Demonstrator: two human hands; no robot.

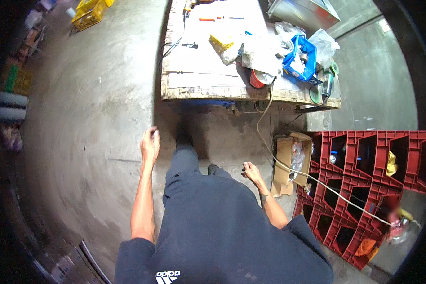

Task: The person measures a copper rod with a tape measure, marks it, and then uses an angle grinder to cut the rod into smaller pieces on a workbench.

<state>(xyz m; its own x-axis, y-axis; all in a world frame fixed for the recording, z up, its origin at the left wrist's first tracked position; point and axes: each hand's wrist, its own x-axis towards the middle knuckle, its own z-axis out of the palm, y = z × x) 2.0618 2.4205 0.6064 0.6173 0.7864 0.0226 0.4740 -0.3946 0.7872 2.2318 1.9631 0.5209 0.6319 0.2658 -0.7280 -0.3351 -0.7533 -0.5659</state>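
Observation:
My left hand (150, 146) hangs beside my left leg, over the concrete floor and short of the workbench (199, 93). Its fingers are curled in and slightly blurred; a dark patch shows between them, and I cannot make out whether anything is held. On the other side, my right hand (252, 172) is held out from my body near an open cardboard box (283, 163). Its fingers are loosely bent and apart, with dark fingertips and nothing visible in them. Neither hand touches the bench or the box.
A blue bin (307, 71), a red cup (256, 80), plastic bags and an angle grinder (328, 81) sit on the bench. A pale cable (288, 169) droops from it, passing red stacked crates (352, 182) on the right. A yellow crate (87, 16) stands far left.

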